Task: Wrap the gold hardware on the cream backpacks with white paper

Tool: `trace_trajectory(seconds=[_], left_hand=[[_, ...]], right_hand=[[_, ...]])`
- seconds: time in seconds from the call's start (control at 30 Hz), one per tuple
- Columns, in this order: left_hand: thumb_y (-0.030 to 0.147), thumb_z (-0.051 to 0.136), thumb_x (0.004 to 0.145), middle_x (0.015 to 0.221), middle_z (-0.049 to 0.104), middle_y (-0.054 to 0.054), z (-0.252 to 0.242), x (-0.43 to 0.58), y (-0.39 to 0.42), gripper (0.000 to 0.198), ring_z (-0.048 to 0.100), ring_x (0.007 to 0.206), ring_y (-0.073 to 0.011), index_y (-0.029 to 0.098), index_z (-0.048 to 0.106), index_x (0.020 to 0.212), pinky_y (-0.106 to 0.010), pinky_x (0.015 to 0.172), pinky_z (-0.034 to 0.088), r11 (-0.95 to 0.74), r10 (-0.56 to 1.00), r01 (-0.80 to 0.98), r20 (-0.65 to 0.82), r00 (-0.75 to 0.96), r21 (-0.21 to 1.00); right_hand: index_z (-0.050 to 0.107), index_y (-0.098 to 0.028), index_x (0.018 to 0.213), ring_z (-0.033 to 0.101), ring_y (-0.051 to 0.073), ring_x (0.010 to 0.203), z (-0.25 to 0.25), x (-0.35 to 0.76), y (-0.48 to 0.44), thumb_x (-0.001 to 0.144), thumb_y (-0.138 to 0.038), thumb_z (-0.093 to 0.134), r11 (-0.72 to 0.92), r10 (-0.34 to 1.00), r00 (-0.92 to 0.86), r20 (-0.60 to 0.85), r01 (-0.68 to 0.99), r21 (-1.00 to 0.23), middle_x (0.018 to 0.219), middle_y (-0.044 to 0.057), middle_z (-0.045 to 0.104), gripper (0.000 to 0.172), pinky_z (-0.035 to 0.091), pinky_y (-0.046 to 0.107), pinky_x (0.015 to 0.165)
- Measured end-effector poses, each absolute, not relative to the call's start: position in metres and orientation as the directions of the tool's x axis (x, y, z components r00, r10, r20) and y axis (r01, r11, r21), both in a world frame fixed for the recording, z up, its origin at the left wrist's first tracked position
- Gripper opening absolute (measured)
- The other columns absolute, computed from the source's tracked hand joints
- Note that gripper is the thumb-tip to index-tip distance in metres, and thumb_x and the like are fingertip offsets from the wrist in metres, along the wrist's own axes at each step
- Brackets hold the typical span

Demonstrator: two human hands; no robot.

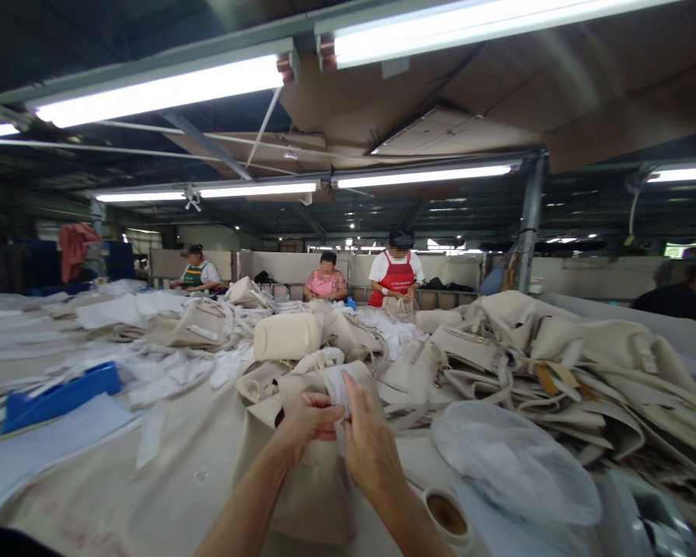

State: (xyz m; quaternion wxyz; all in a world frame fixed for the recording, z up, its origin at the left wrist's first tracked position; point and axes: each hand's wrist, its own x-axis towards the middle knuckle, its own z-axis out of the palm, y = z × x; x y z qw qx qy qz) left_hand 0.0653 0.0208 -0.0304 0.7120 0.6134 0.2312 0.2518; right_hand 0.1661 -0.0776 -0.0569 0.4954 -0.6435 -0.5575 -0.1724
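Note:
My left hand (308, 422) and my right hand (370, 445) meet over a cream handbag (310, 487) that stands on the table in front of me. Both hands pinch a piece of white wrapping paper (337, 383) at the bag's top opening. The left fingers are curled around the paper and the bag's rim. The right thumb and fingers press the paper from the other side.
A heap of cream bags (585, 363) fills the right side of the table. A clear plastic bag (513, 460) and a tape roll (446, 517) lie near my right arm. A blue tray (58, 394) sits at left. Several people (395, 275) work at the far end.

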Motion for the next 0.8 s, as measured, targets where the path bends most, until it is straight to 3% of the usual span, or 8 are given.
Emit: trace_trajectory(seconds=[0.1, 0.23, 0.3, 0.37, 0.43, 0.53, 0.67, 0.8], left_hand=[[0.039, 0.089, 0.049, 0.072, 0.073, -0.007, -0.028, 0.072, 0.021, 0.045, 0.066, 0.06, -0.018, 0.013, 0.073, 0.082, -0.028, 0.06, 0.053, 0.125, 0.637, -0.061, -0.033, 0.77, 0.99], [0.028, 0.081, 0.051, 0.07, 0.074, -0.007, -0.029, 0.08, 0.02, 0.038, 0.066, 0.058, -0.0189, 0.014, 0.07, 0.085, -0.028, 0.056, 0.054, 0.147, 0.65, -0.067, -0.046, 0.759, 0.987], [0.027, 0.079, 0.053, 0.073, 0.075, -0.008, -0.028, 0.082, 0.019, 0.038, 0.067, 0.059, -0.0192, 0.013, 0.07, 0.088, -0.029, 0.058, 0.055, 0.173, 0.648, -0.089, -0.045, 0.76, 0.981], [0.027, 0.079, 0.054, 0.077, 0.075, -0.01, -0.027, 0.083, 0.018, 0.041, 0.068, 0.061, -0.0205, 0.013, 0.069, 0.091, -0.031, 0.059, 0.056, 0.204, 0.648, -0.117, -0.045, 0.761, 0.972], [0.027, 0.08, 0.054, 0.079, 0.076, -0.01, -0.025, 0.083, 0.018, 0.043, 0.07, 0.064, -0.022, 0.013, 0.068, 0.093, -0.032, 0.062, 0.058, 0.237, 0.655, -0.147, -0.046, 0.755, 0.96], [0.024, 0.08, 0.056, 0.079, 0.075, -0.01, -0.023, 0.085, 0.018, 0.042, 0.071, 0.069, -0.0228, 0.013, 0.067, 0.094, -0.032, 0.066, 0.059, 0.277, 0.664, -0.191, -0.044, 0.747, 0.942], [0.021, 0.08, 0.058, 0.076, 0.074, -0.008, -0.025, 0.086, 0.013, 0.036, 0.069, 0.064, -0.0188, 0.013, 0.067, 0.09, -0.028, 0.064, 0.058, 0.299, 0.666, -0.245, -0.018, 0.746, 0.922], [0.021, 0.078, 0.063, 0.069, 0.072, -0.007, -0.026, 0.085, 0.007, 0.03, 0.06, 0.046, -0.0148, 0.012, 0.065, 0.088, -0.024, 0.046, 0.05, 0.336, 0.631, -0.27, -0.003, 0.776, 0.902]], right_hand=[[0.025, -0.023, 0.155, 0.053, 0.029, 0.127, -0.05, 0.17, -0.078, 0.077, -0.002, 0.039, 0.151, 0.57, 0.269, 0.776, 0.894, -0.421, 0.142, 0.014, 0.05, 0.083, 0.052, 0.045, 0.097], [0.025, -0.022, 0.155, 0.052, 0.029, 0.13, -0.048, 0.18, -0.086, 0.075, -0.005, 0.045, 0.212, 0.63, 0.313, 0.711, 0.811, -0.546, 0.15, 0.013, 0.045, 0.085, 0.052, 0.043, 0.097], [0.022, -0.024, 0.156, 0.065, 0.027, 0.109, -0.056, 0.185, -0.093, 0.078, -0.013, 0.051, 0.227, 0.677, 0.424, 0.602, 0.658, -0.718, 0.148, 0.013, 0.048, 0.084, 0.058, 0.038, 0.082], [0.02, -0.024, 0.156, 0.07, 0.021, 0.077, -0.067, 0.189, -0.1, 0.082, -0.028, 0.056, 0.211, 0.681, 0.563, 0.467, 0.461, -0.862, 0.144, 0.016, 0.052, 0.082, 0.057, 0.032, 0.062], [0.03, -0.022, 0.151, 0.066, 0.017, 0.064, -0.08, 0.191, -0.104, 0.085, -0.043, 0.056, 0.215, 0.598, 0.698, 0.394, 0.334, -0.918, 0.14, 0.017, 0.054, 0.074, 0.054, 0.031, 0.056], [0.052, -0.017, 0.127, 0.067, 0.02, 0.073, -0.095, 0.187, -0.104, 0.079, -0.059, 0.062, 0.268, 0.508, 0.809, 0.295, 0.177, -0.947, 0.121, 0.016, 0.065, 0.064, 0.052, 0.029, 0.055], [0.062, -0.016, 0.103, 0.069, 0.026, 0.075, -0.097, 0.168, -0.093, 0.056, -0.07, 0.078, 0.241, 0.722, 0.692, 0.03, -0.209, -0.948, 0.086, 0.01, 0.072, 0.073, 0.053, 0.029, 0.051], [0.067, -0.014, 0.103, 0.069, 0.021, 0.073, -0.088, 0.15, -0.082, 0.057, -0.064, 0.084, 0.335, 0.748, 0.664, 0.013, -0.361, -0.87, 0.085, 0.008, 0.074, 0.07, 0.052, 0.025, 0.053]])
